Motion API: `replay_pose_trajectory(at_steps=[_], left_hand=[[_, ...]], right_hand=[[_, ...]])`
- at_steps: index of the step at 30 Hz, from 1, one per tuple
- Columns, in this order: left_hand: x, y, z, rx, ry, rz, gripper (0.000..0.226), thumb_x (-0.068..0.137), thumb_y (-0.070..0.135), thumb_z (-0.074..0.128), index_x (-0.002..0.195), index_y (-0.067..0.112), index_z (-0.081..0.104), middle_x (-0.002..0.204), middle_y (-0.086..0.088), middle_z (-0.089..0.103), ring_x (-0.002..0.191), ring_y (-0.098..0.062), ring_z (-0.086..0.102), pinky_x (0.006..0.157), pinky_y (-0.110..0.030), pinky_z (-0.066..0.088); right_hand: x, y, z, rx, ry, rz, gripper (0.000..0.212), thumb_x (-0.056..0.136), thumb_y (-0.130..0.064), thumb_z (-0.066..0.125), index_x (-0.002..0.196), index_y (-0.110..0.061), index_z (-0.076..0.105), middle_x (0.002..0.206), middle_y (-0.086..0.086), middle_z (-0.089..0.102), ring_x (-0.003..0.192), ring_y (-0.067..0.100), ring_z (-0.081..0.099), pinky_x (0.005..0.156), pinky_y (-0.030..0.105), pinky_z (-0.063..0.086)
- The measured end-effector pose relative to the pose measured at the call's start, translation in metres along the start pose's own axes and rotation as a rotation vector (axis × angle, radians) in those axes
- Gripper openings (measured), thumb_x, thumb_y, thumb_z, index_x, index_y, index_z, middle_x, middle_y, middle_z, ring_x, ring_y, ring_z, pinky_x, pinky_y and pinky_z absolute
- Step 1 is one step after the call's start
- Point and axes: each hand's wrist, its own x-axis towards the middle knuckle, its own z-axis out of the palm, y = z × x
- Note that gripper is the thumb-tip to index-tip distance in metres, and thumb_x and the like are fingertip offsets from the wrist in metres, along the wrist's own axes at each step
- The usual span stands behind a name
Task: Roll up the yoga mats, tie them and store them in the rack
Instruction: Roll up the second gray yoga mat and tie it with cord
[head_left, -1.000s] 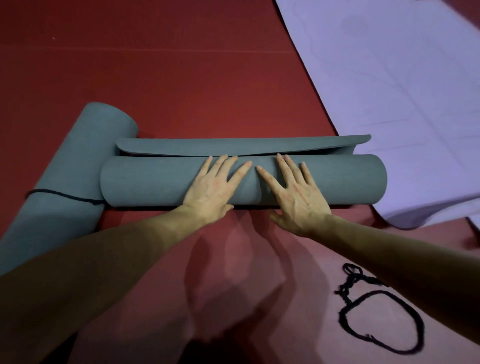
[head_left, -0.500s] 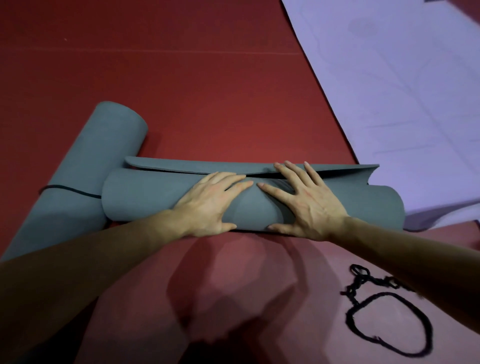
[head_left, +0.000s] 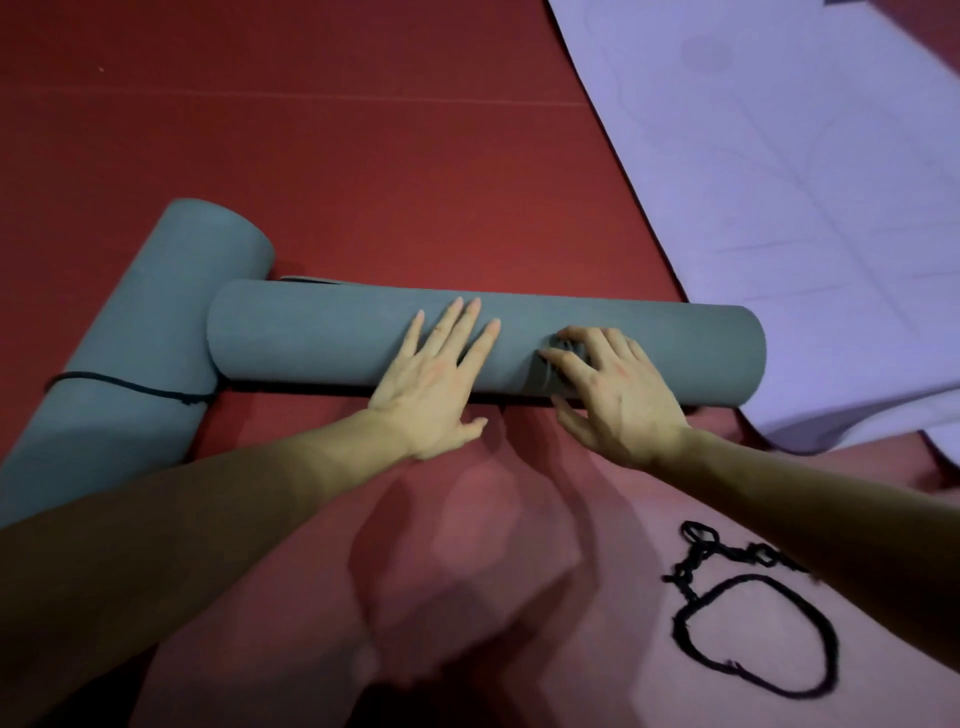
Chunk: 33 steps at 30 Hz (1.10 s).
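1. Mat (head_left: 311, 332) lies fully rolled on the floor (head_left: 415, 156), its left end touching the tied mat (head_left: 130, 364).
2. Left hand (head_left: 434, 384) is pressed flat on it, fingers straight and spread; right hand (head_left: 618, 395) is blurred, fingers bent, grip untellable.
3. It should be pinned one-handed while the cord (head_left: 753, 639), near the right forearm, is fetched.

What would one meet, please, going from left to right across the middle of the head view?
Tied grey rolled yoga mat → left hand → right hand → flat lilac yoga mat. The untied grey roll under both hands spans them, so it is left out.
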Motion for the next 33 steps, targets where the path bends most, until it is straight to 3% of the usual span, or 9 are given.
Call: replay_pose_trajectory(at_steps=[3,7,10,13,16,21,26,30,33], left_hand=[[0.012,0.005,0.0,0.065,0.047,0.03,0.114,0.084,0.067,0.06,0.163,0.02,-0.008,0.168,-0.019,-0.015,0.157,-0.035,-0.01,0.124,-0.06,0.007],[0.029,0.022,0.0,0.089,0.047,0.146,0.099,0.089,0.061,0.056,0.162,0.035,-0.006,0.169,-0.02,-0.009,0.157,-0.038,-0.005,0.123,-0.062,0.009],[0.039,0.027,0.001,0.067,0.067,0.085,0.1,0.089,0.061,0.058,0.162,0.033,-0.004,0.168,-0.022,-0.006,0.156,-0.039,-0.004,0.125,-0.06,0.008],[0.046,0.03,0.004,0.063,0.079,0.054,0.104,0.086,0.061,0.061,0.163,0.029,-0.001,0.169,-0.02,-0.004,0.157,-0.035,-0.004,0.125,-0.059,0.008],[0.048,0.038,0.006,0.054,0.096,0.051,0.106,0.082,0.059,0.066,0.163,0.022,0.008,0.17,-0.016,-0.001,0.157,-0.031,-0.003,0.125,-0.06,0.009],[0.053,0.055,0.005,0.02,0.126,0.135,0.102,0.08,0.053,0.071,0.162,0.024,0.018,0.17,-0.015,0.005,0.157,-0.032,0.004,0.124,-0.059,0.011],[0.059,0.074,0.001,-0.015,0.126,0.178,0.097,0.081,0.052,0.07,0.161,0.027,0.021,0.169,-0.016,0.01,0.157,-0.033,0.008,0.125,-0.059,0.011],[0.062,0.077,-0.001,-0.059,0.149,0.162,0.098,0.079,0.059,0.071,0.159,0.027,0.024,0.166,-0.015,0.019,0.155,-0.033,0.014,0.124,-0.058,0.015],[0.072,0.075,-0.008,-0.102,0.119,0.134,0.104,0.078,0.068,0.069,0.16,0.028,0.02,0.163,-0.012,0.022,0.152,-0.033,0.017,0.124,-0.058,0.014]], right_hand=[[-0.023,0.01,0.0,0.027,-0.057,-0.105,0.047,0.089,-0.041,0.058,0.129,-0.017,0.063,0.127,0.01,0.055,0.104,0.03,0.05,0.087,0.043,0.044],[-0.066,0.018,0.014,0.118,-0.226,-0.292,0.028,0.086,-0.037,0.072,0.107,-0.022,0.061,0.106,0.002,0.058,0.088,0.026,0.053,0.076,0.041,0.052],[-0.104,0.027,0.014,0.219,-0.486,-0.279,0.026,0.091,-0.047,0.059,0.112,-0.035,0.051,0.108,-0.003,0.062,0.09,0.025,0.06,0.078,0.037,0.055],[-0.135,0.045,0.007,0.16,-0.779,-0.138,0.043,0.086,-0.055,0.05,0.126,-0.039,0.048,0.128,0.0,0.064,0.116,0.03,0.062,0.094,0.043,0.054],[-0.152,0.054,0.003,0.069,-0.902,-0.105,0.077,0.076,-0.057,0.043,0.15,-0.035,0.041,0.149,0.008,0.05,0.131,0.031,0.05,0.107,0.041,0.046],[-0.153,0.054,0.007,-0.018,-0.814,-0.139,0.063,0.087,-0.043,0.062,0.148,-0.029,0.05,0.142,0.012,0.058,0.12,0.035,0.061,0.096,0.044,0.052],[-0.15,0.055,0.006,0.065,-0.732,-0.097,0.036,0.091,-0.042,0.05,0.12,-0.022,0.058,0.12,0.009,0.066,0.106,0.035,0.065,0.087,0.042,0.052],[-0.135,0.062,-0.007,0.306,-0.541,0.248,0.019,0.1,-0.036,0.058,0.11,-0.023,0.048,0.094,0.001,0.07,0.079,0.032,0.064,0.064,0.034,0.038],[-0.109,0.07,-0.024,0.681,-0.283,0.512,0.009,0.104,-0.019,0.059,0.111,-0.018,0.054,0.087,-0.001,0.07,0.065,0.013,0.069,0.064,0.029,0.052]])
